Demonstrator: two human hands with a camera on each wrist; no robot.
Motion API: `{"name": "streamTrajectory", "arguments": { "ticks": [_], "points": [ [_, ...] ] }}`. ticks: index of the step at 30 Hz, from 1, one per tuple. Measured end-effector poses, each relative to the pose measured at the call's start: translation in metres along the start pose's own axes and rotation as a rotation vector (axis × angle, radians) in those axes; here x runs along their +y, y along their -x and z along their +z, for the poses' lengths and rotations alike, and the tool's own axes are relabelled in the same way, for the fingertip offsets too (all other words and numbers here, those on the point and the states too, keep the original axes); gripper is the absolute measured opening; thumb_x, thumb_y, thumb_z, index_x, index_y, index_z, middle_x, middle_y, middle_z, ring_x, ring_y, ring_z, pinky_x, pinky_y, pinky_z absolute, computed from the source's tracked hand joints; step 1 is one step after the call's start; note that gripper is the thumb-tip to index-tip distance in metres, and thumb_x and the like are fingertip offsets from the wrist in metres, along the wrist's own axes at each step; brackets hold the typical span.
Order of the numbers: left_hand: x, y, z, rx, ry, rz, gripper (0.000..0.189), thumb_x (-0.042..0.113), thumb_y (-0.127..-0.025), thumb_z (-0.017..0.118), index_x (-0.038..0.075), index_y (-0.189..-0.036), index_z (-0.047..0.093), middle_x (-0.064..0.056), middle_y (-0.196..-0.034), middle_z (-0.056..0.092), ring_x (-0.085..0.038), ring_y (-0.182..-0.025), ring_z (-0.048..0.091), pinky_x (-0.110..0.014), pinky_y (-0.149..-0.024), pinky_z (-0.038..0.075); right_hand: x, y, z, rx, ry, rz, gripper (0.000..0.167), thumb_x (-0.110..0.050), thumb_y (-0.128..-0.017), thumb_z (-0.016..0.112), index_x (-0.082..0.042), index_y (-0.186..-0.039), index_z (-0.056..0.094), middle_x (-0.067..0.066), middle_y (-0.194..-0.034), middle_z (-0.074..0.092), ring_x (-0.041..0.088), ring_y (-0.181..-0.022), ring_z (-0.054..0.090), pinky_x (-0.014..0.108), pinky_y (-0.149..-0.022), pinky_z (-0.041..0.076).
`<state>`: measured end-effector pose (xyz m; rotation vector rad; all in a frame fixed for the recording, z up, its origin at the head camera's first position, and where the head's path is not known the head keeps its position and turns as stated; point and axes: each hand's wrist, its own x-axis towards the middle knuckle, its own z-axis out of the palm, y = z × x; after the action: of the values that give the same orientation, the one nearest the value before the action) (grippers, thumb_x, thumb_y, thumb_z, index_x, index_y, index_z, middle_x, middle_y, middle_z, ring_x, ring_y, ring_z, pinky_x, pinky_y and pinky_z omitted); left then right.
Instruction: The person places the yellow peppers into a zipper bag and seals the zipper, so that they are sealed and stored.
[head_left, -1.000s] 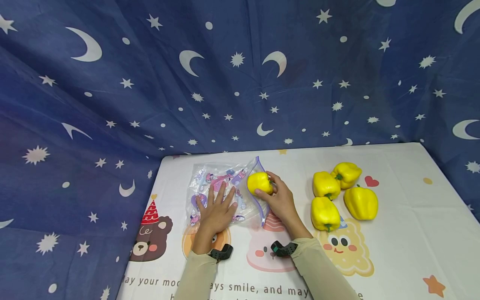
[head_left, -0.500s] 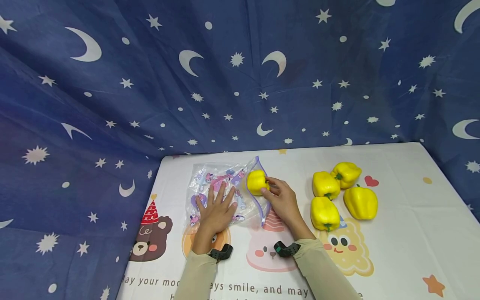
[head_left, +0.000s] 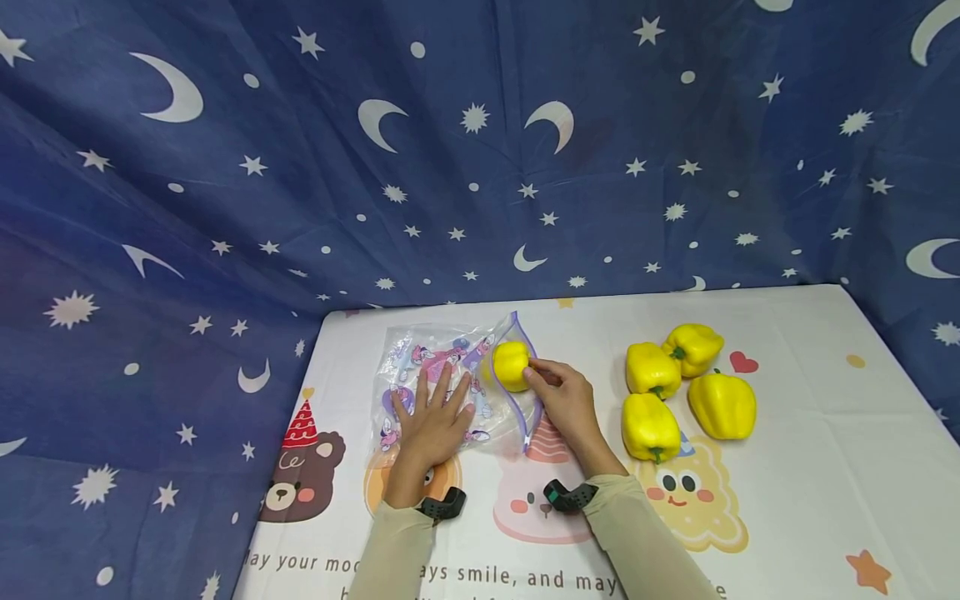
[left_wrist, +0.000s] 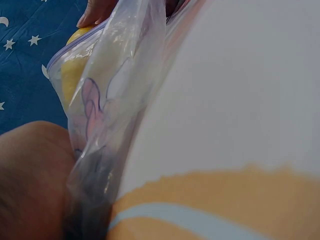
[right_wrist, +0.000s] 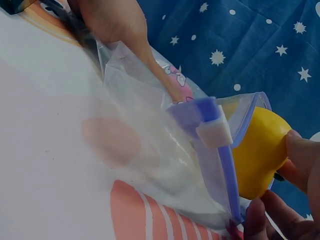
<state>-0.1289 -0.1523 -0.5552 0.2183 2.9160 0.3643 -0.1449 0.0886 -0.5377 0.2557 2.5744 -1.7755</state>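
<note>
A clear zip bag [head_left: 438,358] printed with pink and purple cartoon figures lies on the table, its purple-edged mouth facing right. My left hand [head_left: 431,425] rests flat on it with fingers spread. Partly inside the mouth sits a yellow bell pepper [head_left: 510,365], its stem end toward my right hand [head_left: 566,404]. In the right wrist view, my thumb touches the upper side of the pepper [right_wrist: 262,150] and my fingers are at its lower side, beside the rim. A white slider [right_wrist: 215,131] sits at the near end of the bag's zip.
Several more yellow bell peppers [head_left: 651,427] stand grouped to the right of my right hand. A pale tablecloth [head_left: 810,483] with cartoon prints and lettering covers the table. Behind it hangs a dark blue curtain [head_left: 450,167] with moons and stars.
The bell pepper has moved slightly left, deeper into the bag's mouth. My right hand's fingers have shifted from around its side to its stem end. My left hand has stayed put.
</note>
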Motion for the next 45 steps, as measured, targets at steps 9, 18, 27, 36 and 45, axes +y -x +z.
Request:
{"name": "streamTrajectory", "arguments": {
  "ticks": [9,18,27,36,45],
  "points": [
    [0.0013,0.0016,-0.0015,0.004,0.003,0.000,0.061,0.060,-0.106,0.023,0.043,-0.162,0.007,0.007,-0.173,-0.004,-0.034,-0.159,-0.014,-0.078,-0.111,-0.017,-0.0026,0.0005,0.0007,-0.041,0.035,-0.067,0.034,-0.034,-0.094,0.075,-0.021,-0.125,0.075,0.005,-0.120,0.074,0.024,-0.107,0.068,0.043,-0.098,0.053],
    [0.0011,0.0003,-0.0014,0.003,0.008,-0.004,0.064,0.060,-0.106,0.022,0.040,-0.163,0.000,0.008,-0.173,-0.006,-0.035,-0.159,-0.014,-0.078,-0.111,-0.018,-0.0003,0.0016,0.0035,-0.073,0.147,-0.247,0.035,-0.025,-0.098,0.069,-0.016,-0.132,0.070,0.008,-0.121,0.073,0.023,-0.098,0.067,0.042,-0.089,0.054],
    [0.0010,0.0003,-0.0014,0.019,0.031,-0.004,0.063,0.060,-0.107,0.020,0.042,-0.162,-0.004,0.009,-0.173,-0.005,-0.035,-0.159,-0.014,-0.079,-0.111,-0.017,-0.0010,0.0035,0.0050,-0.133,0.215,-0.338,0.038,-0.030,-0.103,0.060,-0.015,-0.137,0.066,0.007,-0.131,0.070,0.028,-0.124,0.065,0.047,-0.109,0.049],
    [0.0008,-0.0018,0.0015,0.061,0.066,-0.004,0.064,0.061,-0.106,0.017,0.041,-0.162,-0.007,0.011,-0.173,-0.004,-0.033,-0.159,-0.014,-0.079,-0.110,-0.019,-0.0030,0.0046,0.0002,-0.277,0.217,-0.233,0.053,-0.047,-0.110,0.036,-0.019,-0.152,0.050,0.004,-0.150,0.057,0.028,-0.143,0.050,0.048,-0.122,0.034],
    [0.0019,-0.0030,0.0017,0.085,0.073,-0.011,0.064,0.064,-0.105,0.020,0.044,-0.162,-0.004,0.010,-0.173,-0.001,-0.035,-0.160,-0.010,-0.080,-0.109,-0.019,-0.0020,0.0061,0.0007,-0.266,0.192,-0.225,0.053,-0.048,-0.109,0.035,-0.020,-0.152,0.051,0.007,-0.151,0.056,0.031,-0.143,0.048,0.052,-0.122,0.033]
  ]
}}
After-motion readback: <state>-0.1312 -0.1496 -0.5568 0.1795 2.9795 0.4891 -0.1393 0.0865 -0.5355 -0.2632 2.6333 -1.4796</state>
